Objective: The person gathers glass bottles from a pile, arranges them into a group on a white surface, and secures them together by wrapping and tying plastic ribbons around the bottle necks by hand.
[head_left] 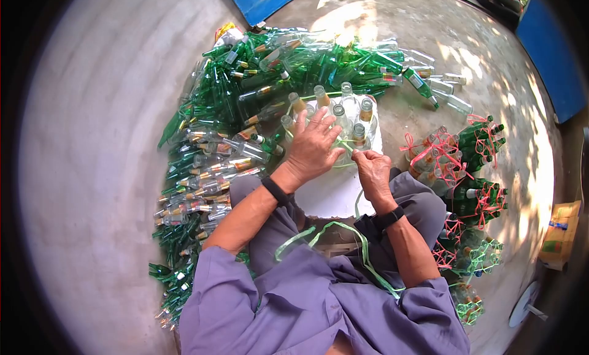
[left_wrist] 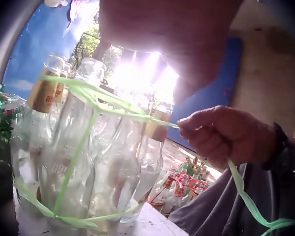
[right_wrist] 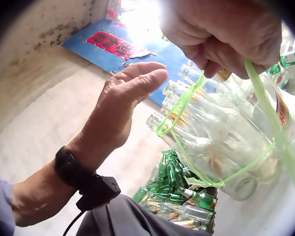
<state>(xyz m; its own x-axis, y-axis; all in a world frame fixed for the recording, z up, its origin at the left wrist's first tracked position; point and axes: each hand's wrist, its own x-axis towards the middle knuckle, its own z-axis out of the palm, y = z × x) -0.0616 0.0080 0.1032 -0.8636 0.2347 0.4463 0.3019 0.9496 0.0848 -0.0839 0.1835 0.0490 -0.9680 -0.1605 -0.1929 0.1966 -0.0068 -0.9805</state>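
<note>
A cluster of clear glass bottles stands upright on a white board in front of the person. Light green plastic twine loops round their necks and low round their bodies, with a strand running down between the loops. My left hand is spread over the near left of the bottle tops, fingers extended. At the near right of the cluster, my right hand pinches the twine, which stretches taut from the necks to its fingertips in the left wrist view. The twine's loose tail hangs from this hand down across the lap.
Piles of green and clear bottles lie behind and left of the board. On the right stand bundles of bottles tied with red twine and green twine. Blue panels border the floor, and a yellow-brown package lies far right.
</note>
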